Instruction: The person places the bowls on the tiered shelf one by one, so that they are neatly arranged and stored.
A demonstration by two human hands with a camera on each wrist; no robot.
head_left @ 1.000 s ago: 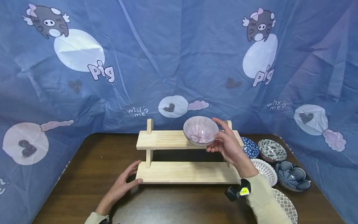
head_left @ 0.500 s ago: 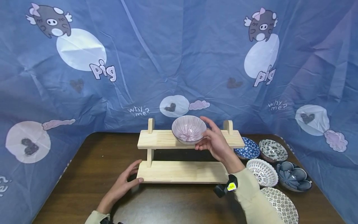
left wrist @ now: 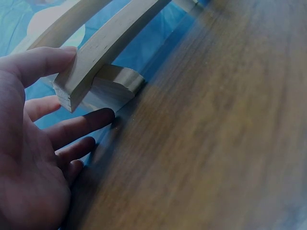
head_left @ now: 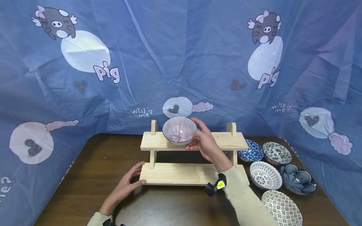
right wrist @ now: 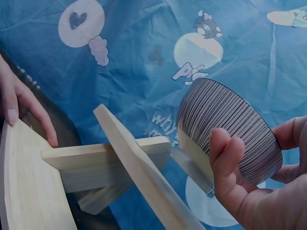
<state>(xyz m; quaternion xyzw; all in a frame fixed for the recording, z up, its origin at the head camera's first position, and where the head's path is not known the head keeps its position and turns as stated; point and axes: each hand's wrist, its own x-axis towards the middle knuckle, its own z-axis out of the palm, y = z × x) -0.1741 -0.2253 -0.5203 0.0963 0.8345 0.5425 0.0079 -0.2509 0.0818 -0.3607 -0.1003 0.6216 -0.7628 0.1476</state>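
My right hand [head_left: 205,142] grips the right side of a striped bowl [head_left: 178,130], white-purple inside with thin dark lines outside. The bowl hangs tilted over the upper board of a two-tier wooden display rack [head_left: 229,140]; in the right wrist view, the bowl's foot [right wrist: 193,168] looks apart from the wood. My left hand [head_left: 126,183] holds the left end of the lower board, thumb at its front corner and a finger at its back corner. Up close in the left wrist view, the thumb [left wrist: 53,62] lies against the board [left wrist: 79,81], with the other fingers spread beyond its end.
Right of the rack stand a blue patterned bowl [head_left: 251,151], a leaf-patterned bowl [head_left: 276,153], a white ribbed bowl [head_left: 266,175] and a dark blue bowl [head_left: 297,179]. A patterned plate [head_left: 282,207] lies nearer. Blue printed cloth [head_left: 181,62] surrounds the brown table [head_left: 82,185].
My right hand has carried the striped bowl leftward along the upper board, from right of its middle to left of it. My left hand stays at the lower board's end.
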